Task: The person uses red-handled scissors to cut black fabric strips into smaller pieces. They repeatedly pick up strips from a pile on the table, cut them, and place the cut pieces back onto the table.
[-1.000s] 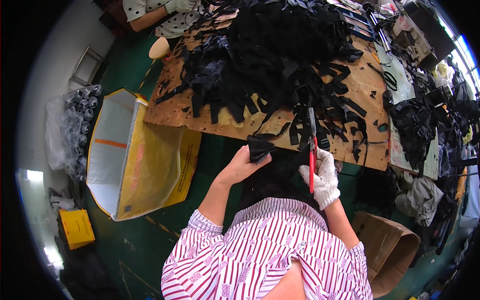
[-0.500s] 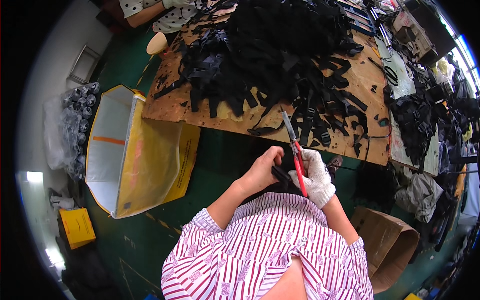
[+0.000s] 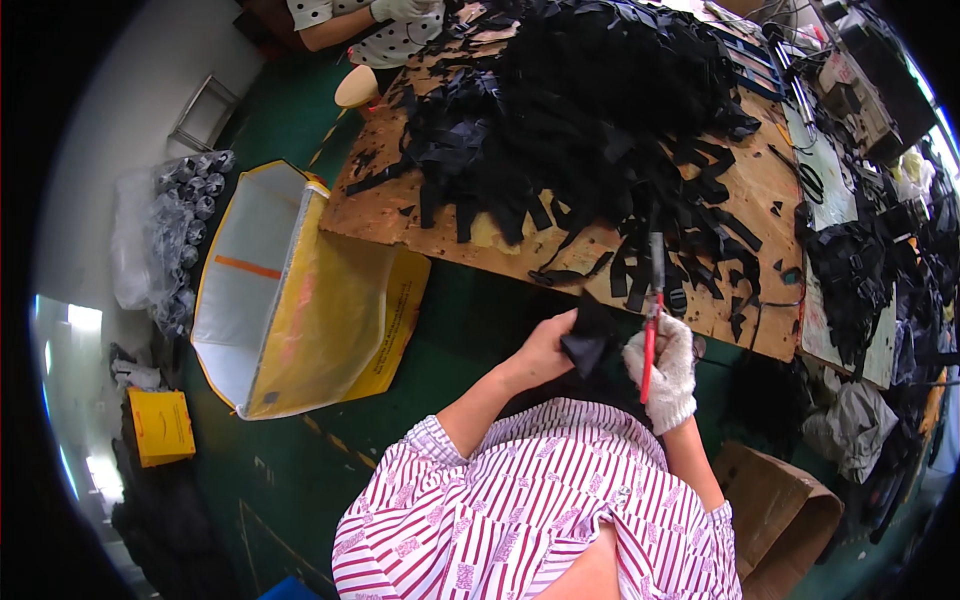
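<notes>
My bare left hand [image 3: 543, 353] is closed on a small black fabric piece [image 3: 588, 338], whose pointed end sticks up past the fingers. My right hand [image 3: 672, 372], in a white knitted glove, grips a pair of red-handled scissors [image 3: 649, 358]. Their long grey blades point away from me, toward the table edge, and appear to be together. A gap separates the blades from the fabric piece. Beyond both hands, a large heap of black straps and fabric pieces [image 3: 600, 110] covers much of the wooden table [image 3: 380, 215]. Several straps hang near its front edge.
A yellow open-topped bag [image 3: 305, 300] stands on the green floor at the left, near a small yellow box [image 3: 160, 427]. An open cardboard box [image 3: 780, 500] is at my lower right. Black-handled scissors [image 3: 811, 182] lie at the far right. Another person's gloved hand [image 3: 400, 8] is at the back left.
My hands have moved apart. The fabric piece has come up into view in my left hand, and the scissors have swung more upright, away from it. The whole view has shifted slightly.
</notes>
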Demonstrator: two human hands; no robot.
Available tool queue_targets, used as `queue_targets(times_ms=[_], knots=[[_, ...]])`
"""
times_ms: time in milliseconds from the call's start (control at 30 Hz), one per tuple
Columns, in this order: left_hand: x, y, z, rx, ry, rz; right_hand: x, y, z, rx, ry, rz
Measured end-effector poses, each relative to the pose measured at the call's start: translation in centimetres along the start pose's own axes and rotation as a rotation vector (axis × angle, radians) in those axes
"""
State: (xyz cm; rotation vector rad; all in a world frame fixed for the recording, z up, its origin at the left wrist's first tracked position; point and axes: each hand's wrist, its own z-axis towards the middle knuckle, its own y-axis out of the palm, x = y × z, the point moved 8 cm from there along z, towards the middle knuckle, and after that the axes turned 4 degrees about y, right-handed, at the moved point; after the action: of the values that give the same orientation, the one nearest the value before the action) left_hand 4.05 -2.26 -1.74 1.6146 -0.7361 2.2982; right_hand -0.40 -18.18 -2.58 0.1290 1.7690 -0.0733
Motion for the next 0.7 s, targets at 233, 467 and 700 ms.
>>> queue_targets(times_ms=[233, 467, 700], knots=[[0.5, -7.9, -0.5, 0.331, -0.210, -0.398, 0.0, -1.0, -0.4, 0.046, 0.080, 0.007], [2.3, -16.3, -1.4, 0.471, -0.274, 0.212, 0.8, -1.3, -1.0, 0.052, 0.073, 0.033], [-0.9, -15.5, 3.7, -0.064, -0.007, 0.836, 0.9, -0.8, -1.2, 0.046, 0.131, 0.044]])
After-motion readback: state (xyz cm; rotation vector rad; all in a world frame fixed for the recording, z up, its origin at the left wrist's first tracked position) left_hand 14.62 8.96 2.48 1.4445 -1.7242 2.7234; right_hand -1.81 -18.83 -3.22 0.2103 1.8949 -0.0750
